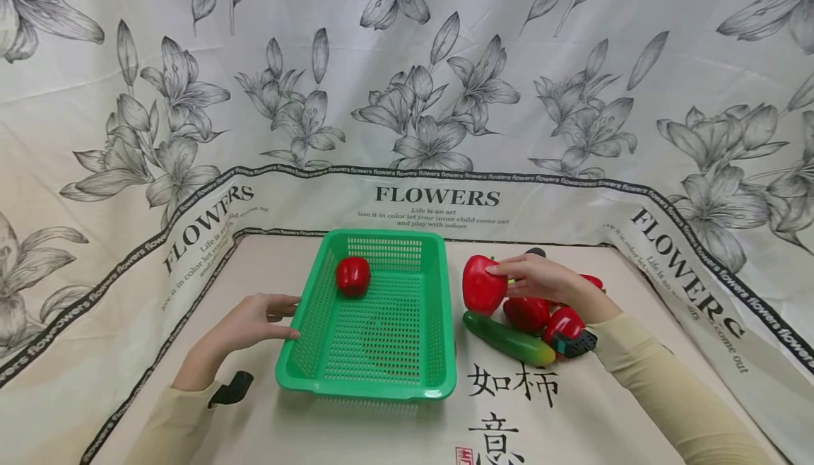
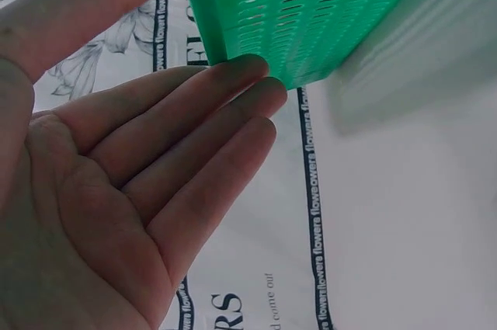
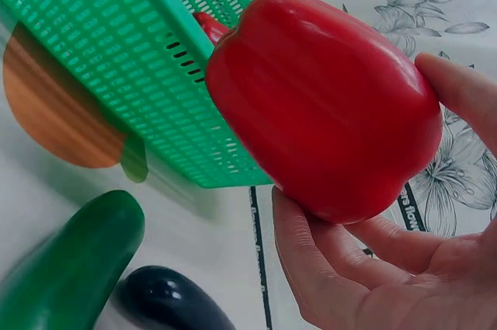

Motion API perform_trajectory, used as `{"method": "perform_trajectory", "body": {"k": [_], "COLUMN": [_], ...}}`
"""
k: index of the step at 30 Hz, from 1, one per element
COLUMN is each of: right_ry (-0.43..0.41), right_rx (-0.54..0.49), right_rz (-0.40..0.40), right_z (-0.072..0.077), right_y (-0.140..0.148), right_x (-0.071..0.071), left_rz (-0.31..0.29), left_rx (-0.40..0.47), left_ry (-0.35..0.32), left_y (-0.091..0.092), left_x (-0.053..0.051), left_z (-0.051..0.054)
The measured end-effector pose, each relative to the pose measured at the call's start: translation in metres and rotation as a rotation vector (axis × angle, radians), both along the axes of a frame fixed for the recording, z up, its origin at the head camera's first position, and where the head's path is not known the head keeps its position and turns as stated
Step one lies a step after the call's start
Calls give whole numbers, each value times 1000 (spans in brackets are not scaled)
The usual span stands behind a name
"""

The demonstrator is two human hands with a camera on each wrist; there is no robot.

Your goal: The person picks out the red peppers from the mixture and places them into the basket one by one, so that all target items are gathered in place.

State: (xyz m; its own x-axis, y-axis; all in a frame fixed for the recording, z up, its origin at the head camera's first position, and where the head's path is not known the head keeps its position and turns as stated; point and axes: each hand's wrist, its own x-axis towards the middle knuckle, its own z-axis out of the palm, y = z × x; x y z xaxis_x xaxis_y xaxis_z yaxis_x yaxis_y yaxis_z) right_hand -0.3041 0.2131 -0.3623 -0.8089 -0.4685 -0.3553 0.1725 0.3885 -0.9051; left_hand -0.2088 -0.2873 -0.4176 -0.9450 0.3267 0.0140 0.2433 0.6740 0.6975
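My right hand [image 1: 534, 275] grips a red bell pepper [image 1: 483, 285] just to the right of the green plastic basket [image 1: 446, 309]. In the right wrist view the thumb and fingers take that pepper from opposite sides, in front of the basket wall. Another red bell pepper [image 1: 352, 276] lies in the basket, toward the back left. Beside the basket's left wall is my left hand [image 1: 254, 320]. Its fingers are fairly straight, and the left wrist view has the fingertips [image 2: 260, 70] against the basket's outer side or very close to it.
Several red peppers [image 1: 563, 322] lie under and beyond my right forearm. In front of them is a green cucumber [image 1: 509, 340]. A dark eggplant [image 3: 171, 299] lies near the cucumber. A floral cloth [image 1: 432, 133] rises behind the table and along both sides.
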Motion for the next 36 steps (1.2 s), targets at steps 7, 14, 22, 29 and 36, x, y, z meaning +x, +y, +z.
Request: {"method": "perform_trajectory", "body": {"k": [7,14,22,29,36], "right_ry": [-35,-52,-52,-90,-123], "right_rx": [-22,-43,-5,-18,-15], "right_rz": [22,26,42,47,64], "right_z": [2,9,13,15,16], "right_y": [-17,-33,-54,-76,-98], "right_x": [-13,-19,-31,-40,-47], "left_rz": [-20,-25,-18,-13,-15], "left_rx": [-1,13,0,-2,5], "left_ry": [6,-7,11,10,1], "left_y": [1,3,2,1,2], "left_x": [0,1,1,0,1], "left_z": [4,6,4,2,3]}}
